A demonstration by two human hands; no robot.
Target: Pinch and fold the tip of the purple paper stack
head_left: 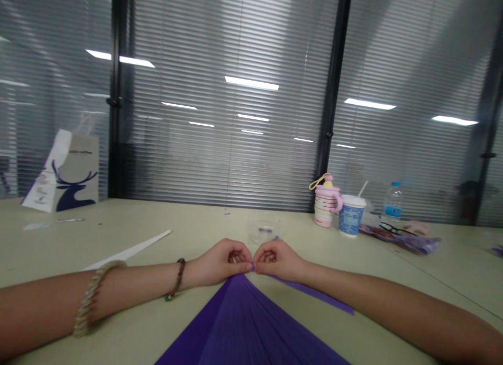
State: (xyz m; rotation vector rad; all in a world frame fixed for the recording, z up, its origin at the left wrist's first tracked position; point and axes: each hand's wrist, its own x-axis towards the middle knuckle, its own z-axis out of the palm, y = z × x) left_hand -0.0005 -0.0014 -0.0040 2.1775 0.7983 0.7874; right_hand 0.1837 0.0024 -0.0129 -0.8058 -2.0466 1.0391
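Note:
My left hand and my right hand meet at the centre of the table, thumb and fingertips pinched together on each. A tiny bit of purple strip shows between the two pinches; its full shape is hidden by my fingers. Just below my hands lies a sheaf of thin purple strips, narrow at the top and fanning out towards me. Another purple strip runs out under my right wrist. Behind my hands stands a clear round container with small purple bits in it.
A long white paper strip lies beyond my left forearm. At the far left stands a paper bag. To the right are a pink cup, a blue paper cup, a water bottle and glasses on a crumpled packet.

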